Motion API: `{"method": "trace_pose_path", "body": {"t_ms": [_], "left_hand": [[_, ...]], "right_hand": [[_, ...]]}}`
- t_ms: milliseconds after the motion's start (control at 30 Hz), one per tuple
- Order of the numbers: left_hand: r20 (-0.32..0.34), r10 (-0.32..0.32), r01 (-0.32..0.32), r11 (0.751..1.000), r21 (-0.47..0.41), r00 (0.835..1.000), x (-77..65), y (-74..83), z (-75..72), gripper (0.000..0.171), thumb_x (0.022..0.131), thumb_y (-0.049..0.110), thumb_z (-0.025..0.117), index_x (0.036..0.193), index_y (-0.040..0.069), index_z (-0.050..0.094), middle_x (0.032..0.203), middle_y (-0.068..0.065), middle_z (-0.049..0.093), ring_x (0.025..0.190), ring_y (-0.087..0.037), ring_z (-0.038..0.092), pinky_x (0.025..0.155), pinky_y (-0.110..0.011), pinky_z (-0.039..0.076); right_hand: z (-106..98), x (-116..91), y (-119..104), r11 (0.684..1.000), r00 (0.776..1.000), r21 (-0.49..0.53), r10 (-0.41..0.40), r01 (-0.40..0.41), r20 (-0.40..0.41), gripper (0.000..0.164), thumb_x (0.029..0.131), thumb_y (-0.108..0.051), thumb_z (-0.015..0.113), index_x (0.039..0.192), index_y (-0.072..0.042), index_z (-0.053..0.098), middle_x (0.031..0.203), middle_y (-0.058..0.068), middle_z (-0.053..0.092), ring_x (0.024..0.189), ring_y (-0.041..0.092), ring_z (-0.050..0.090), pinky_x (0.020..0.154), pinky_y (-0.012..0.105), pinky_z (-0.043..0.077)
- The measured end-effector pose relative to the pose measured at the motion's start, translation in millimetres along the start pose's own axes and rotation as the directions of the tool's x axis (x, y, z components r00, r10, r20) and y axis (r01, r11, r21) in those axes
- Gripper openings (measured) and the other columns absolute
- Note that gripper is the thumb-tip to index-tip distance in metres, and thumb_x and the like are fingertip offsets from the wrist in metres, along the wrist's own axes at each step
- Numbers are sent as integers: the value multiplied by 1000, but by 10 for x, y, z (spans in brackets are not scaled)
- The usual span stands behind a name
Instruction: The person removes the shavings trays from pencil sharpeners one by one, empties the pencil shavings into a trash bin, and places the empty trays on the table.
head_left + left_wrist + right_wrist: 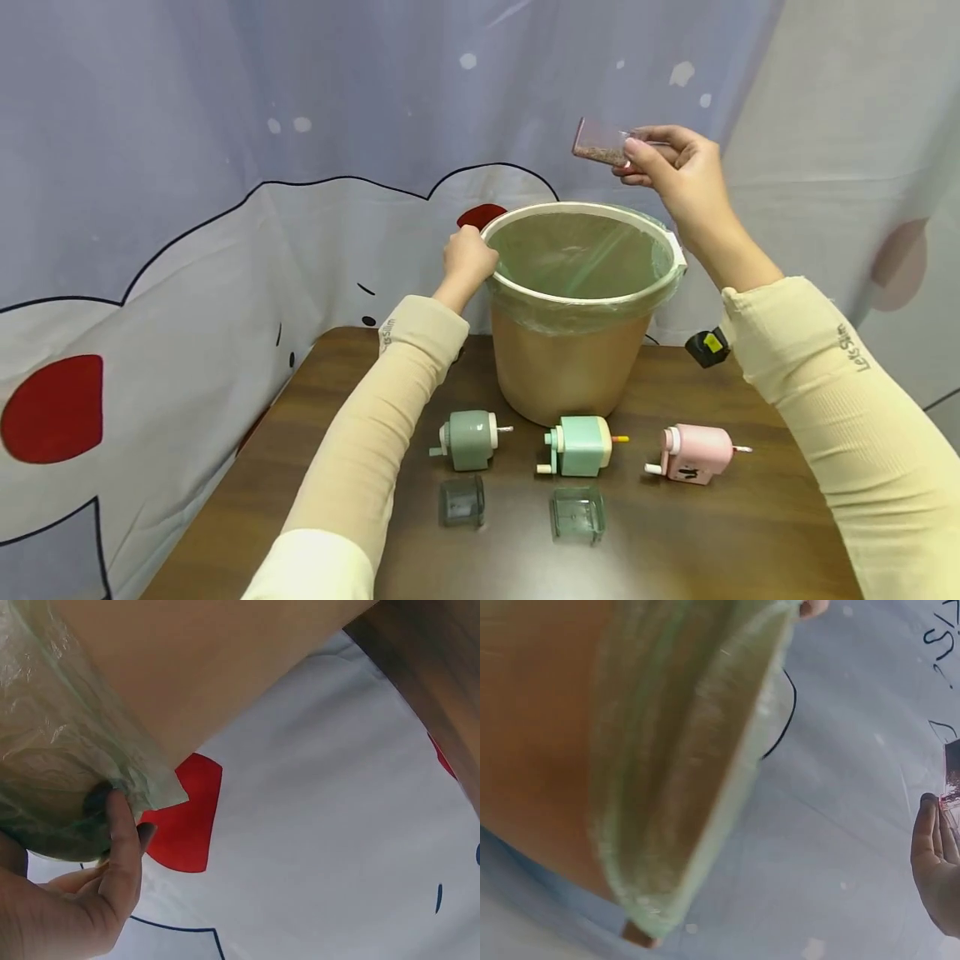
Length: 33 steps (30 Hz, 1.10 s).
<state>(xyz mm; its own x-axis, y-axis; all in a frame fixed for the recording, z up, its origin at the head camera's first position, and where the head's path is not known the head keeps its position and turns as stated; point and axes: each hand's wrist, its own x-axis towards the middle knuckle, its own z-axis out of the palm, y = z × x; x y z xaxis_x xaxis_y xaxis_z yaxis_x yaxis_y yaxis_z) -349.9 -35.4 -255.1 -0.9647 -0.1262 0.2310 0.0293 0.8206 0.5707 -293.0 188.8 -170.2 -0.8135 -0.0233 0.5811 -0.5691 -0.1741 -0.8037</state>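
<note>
A tan bin [566, 367] with a thin greenish liner [558, 317] folded over its rim stands at the back of the table. My left hand [468, 257] grips the bin's rim at the left, and in the left wrist view its fingers [124, 859] curl up against the liner. Above the right part of the bin, my right hand [686, 171] pinches a clear pinkish shavings drawer [597, 133]. Brown pencil shavings lie along the bottom of that drawer. In the right wrist view the drawer [952, 799] shows only partly at the right edge.
On the wooden table [510, 567] stand a grey-green pencil sharpener [470, 440], a mint one [585, 446] and a pink one [697, 454], each with a pencil in it. Two clear drawers [461, 502] lie in front. A black-and-yellow object [707, 347] is at the back right.
</note>
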Motion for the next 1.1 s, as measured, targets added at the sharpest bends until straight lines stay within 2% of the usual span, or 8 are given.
{"method": "trace_pose_path", "body": {"t_ms": [167, 333, 433, 600, 700, 800, 967, 1100], "left_hand": [[-5, -23, 23, 999, 23, 1000, -7, -18, -3, 22, 84, 9, 56, 101, -1, 64, 104, -16, 68, 99, -33, 65, 84, -42, 52], [-20, -53, 54, 998, 31, 998, -21, 27, 10, 21, 84, 11, 56, 100, 2, 65, 104, -14, 69, 99, -32, 65, 82, -42, 52], [-23, -68, 68, 997, 23, 997, -40, 59, 34, 21, 84, 11, 56, 101, 2, 65, 104, -13, 69, 98, -32, 65, 79, -41, 53], [-28, -52, 52, 999, 7, 998, -48, 133, 89, 21, 85, 10, 56, 102, 2, 65, 104, -13, 69, 96, -31, 66, 78, -39, 54], [-27, -36, 37, 999, 9, 999, -50, 175, 127, 21, 85, 11, 56, 102, 2, 65, 103, -13, 69, 95, -31, 66, 78, -39, 54], [-17, -27, 28, 1000, 14, 999, -59, 204, 156, 21, 85, 11, 56, 103, 2, 65, 104, -14, 69, 96, -30, 66, 78, -38, 54], [-16, -23, 23, 1000, 12, 1000, -76, 219, 168, 20, 85, 10, 56, 101, 1, 65, 103, -14, 69, 95, -30, 66, 78, -38, 54], [-22, -29, 29, 1000, -1, 999, -79, 213, 158, 20, 84, 9, 56, 100, 2, 65, 102, -14, 69, 95, -30, 66, 78, -38, 54]], "right_hand": [[88, 236, 8, 999, 999, 21, 28, -28, 16, 13, 85, -6, 63, 95, 0, 58, 76, 3, 70, 64, 12, 68, 65, 20, 55], [120, 461, 30, 997, 998, 65, 39, -43, 56, 15, 86, -6, 62, 97, 1, 57, 78, 6, 69, 64, 14, 67, 66, 20, 55], [105, 559, 50, 998, 995, 50, 34, -38, 89, 16, 85, -5, 63, 99, 1, 59, 80, 5, 69, 66, 13, 67, 66, 20, 55], [-50, 684, 74, 1000, 996, 7, 28, -29, 86, 27, 81, -1, 68, 106, 3, 59, 82, 3, 69, 66, 11, 66, 66, 18, 54], [-164, 726, 79, 999, 998, 25, 31, -32, 57, 35, 78, 4, 70, 110, 4, 57, 83, 3, 69, 67, 11, 66, 66, 18, 54], [-249, 739, 78, 998, 996, 32, 43, -46, 72, 41, 75, 7, 72, 113, 4, 56, 85, 4, 69, 72, 11, 67, 68, 17, 54], [-345, 719, 57, 995, 986, -81, 71, -60, 150, 44, 77, 6, 71, 118, 0, 58, 91, 1, 67, 82, 8, 66, 74, 13, 50], [-396, 708, 32, 961, 970, -263, 140, -85, 200, 47, 79, 4, 69, 124, -4, 56, 95, -4, 65, 84, 3, 65, 73, 10, 49]]}}
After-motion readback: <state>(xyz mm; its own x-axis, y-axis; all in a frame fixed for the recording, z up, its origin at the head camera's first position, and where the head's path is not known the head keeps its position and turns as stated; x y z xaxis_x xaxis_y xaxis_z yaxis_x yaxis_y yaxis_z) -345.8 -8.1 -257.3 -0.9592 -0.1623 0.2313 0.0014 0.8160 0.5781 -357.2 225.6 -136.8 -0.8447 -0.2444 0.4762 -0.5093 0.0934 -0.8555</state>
